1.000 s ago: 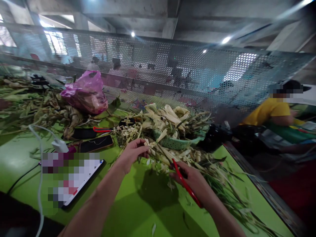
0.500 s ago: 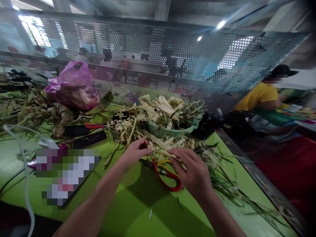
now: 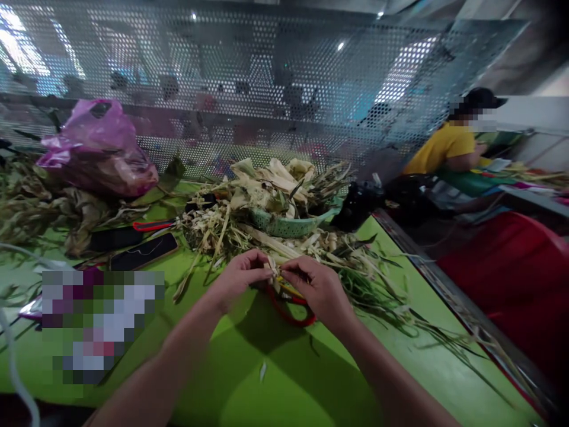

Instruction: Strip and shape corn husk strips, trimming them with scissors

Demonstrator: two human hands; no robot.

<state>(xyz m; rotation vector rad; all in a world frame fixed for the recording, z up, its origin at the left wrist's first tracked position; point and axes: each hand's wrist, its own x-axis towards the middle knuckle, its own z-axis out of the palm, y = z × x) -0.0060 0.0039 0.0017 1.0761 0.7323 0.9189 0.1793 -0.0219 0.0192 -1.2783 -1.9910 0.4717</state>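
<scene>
Head view: my left hand (image 3: 243, 276) and right hand (image 3: 319, 290) pinch a small, pale plant piece (image 3: 272, 268); loosening either hold could drop it onto the red-and-yellow-handled scissors (image 3: 297, 323) beneath.

On the green table (image 3: 213, 379) lie red-handled scissors (image 3: 296, 323), a dark phone (image 3: 144, 252), withered leaves (image 3: 84, 210), a small pale sliver (image 3: 263, 372) and heaped plant scraps (image 3: 202, 234)

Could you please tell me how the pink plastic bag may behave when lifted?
The pink plastic bag would probably sag and change shape, since its film looks thin and wrinkled. Its glossy surface may feel slippery. It might have some weight, because the lower part bulges, though its contents are unclear.
</scene>
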